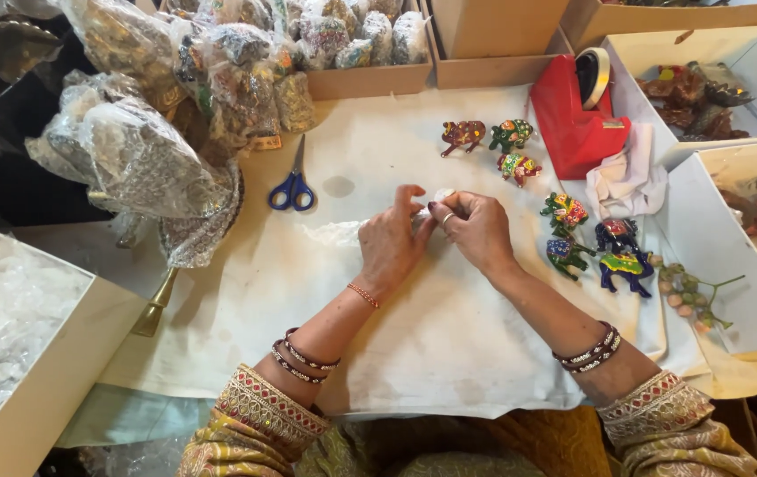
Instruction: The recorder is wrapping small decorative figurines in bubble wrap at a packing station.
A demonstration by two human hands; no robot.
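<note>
Both hands meet near the middle of the worktop (449, 344), which is covered by a white cloth. The left hand (391, 243) and the right hand (477, 231) pinch between their fingertips a small white wrapped piece (443, 195), held just above the cloth; what lies inside the wrapping cannot be told. A strip of clear wrap (334, 232) trails from the left hand toward the left. The right hand wears a ring, and both wrists carry bangles.

Blue scissors (292, 187) lie closed on the cloth, left of the hands and toward the far edge. Beyond the hands, three small painted figurines (495, 146) stand in a loose group. Just right of the right hand, more painted animals (604, 247) stand close together. A red tape dispenser (578, 119) sits near the far right corner, with a crumpled white tissue (627, 177) beside it. A sprig with pale buds (689, 296) lies at the right edge, touching a white box (732, 265). Plastic-wrapped ornaments (144, 159) are heaped at the far left corner.
</note>
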